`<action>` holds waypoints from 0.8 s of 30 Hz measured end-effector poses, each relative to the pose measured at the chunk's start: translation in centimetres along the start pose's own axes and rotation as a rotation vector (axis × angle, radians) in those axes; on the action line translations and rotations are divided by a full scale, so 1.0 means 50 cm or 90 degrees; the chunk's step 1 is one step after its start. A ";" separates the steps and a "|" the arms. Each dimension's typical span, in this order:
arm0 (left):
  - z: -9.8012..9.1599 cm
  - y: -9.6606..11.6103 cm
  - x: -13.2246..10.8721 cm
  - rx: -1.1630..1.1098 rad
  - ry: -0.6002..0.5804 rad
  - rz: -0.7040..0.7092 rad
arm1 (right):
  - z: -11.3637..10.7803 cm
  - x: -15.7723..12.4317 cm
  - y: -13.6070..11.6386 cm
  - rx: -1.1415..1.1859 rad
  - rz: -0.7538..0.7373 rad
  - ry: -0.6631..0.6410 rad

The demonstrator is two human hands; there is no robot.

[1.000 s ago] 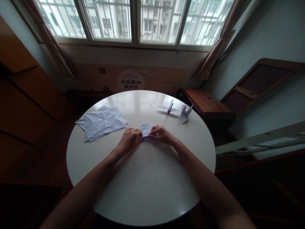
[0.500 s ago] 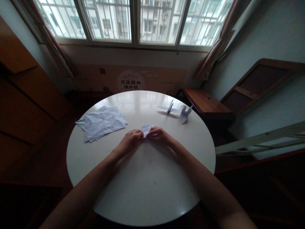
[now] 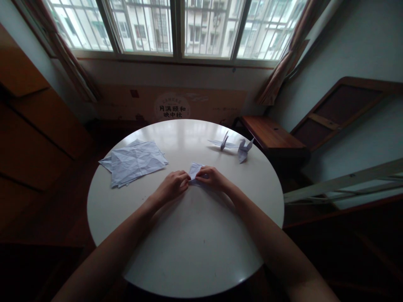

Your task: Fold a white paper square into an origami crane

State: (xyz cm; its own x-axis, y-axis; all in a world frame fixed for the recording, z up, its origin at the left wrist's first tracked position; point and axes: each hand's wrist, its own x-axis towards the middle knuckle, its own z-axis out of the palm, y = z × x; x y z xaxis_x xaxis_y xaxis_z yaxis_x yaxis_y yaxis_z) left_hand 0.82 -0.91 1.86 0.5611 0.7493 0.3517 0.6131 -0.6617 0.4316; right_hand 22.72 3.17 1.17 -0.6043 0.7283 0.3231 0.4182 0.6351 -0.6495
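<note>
A small folded piece of paper (image 3: 195,168), pale and creased, lies near the middle of the white round table (image 3: 189,243). My left hand (image 3: 175,183) pinches its near left edge between curled fingers. From the other side my right hand (image 3: 211,177) grips the paper with thumb and forefinger. Part of the paper is hidden behind the fingers. To the left lies a stack of creased paper sheets (image 3: 137,163). At the back right stand two folded paper cranes, one (image 3: 224,142) with its wings spread and another (image 3: 244,150) closer to the edge.
Beyond the table's right rear edge stands a brown wooden stool (image 3: 272,132). A long printed board (image 3: 126,100) leans under the barred window. Orange-brown cabinets (image 3: 31,126) line the left side, and a pale metal rail (image 3: 346,182) runs along the right.
The paper has shifted slightly to the right and turned a little, and my fingers have moved a bit farther apart along its near edge. The stack and the cranes stay put.
</note>
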 end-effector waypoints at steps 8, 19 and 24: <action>0.005 -0.004 -0.005 0.110 -0.056 0.035 | 0.005 0.000 0.007 -0.018 0.061 0.030; 0.000 0.006 0.000 0.106 -0.065 0.048 | 0.004 0.001 0.012 -0.076 0.121 0.055; 0.000 0.006 0.000 0.077 -0.054 0.021 | -0.003 -0.001 0.003 -0.124 0.179 0.053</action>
State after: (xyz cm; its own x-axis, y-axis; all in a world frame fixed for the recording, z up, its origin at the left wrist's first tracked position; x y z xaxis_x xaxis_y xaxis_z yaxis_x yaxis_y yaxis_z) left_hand 0.99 -1.09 2.00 0.6245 0.7252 0.2901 0.6526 -0.6885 0.3163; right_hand 22.92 3.27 1.14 -0.3932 0.8950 0.2106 0.6868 0.4382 -0.5800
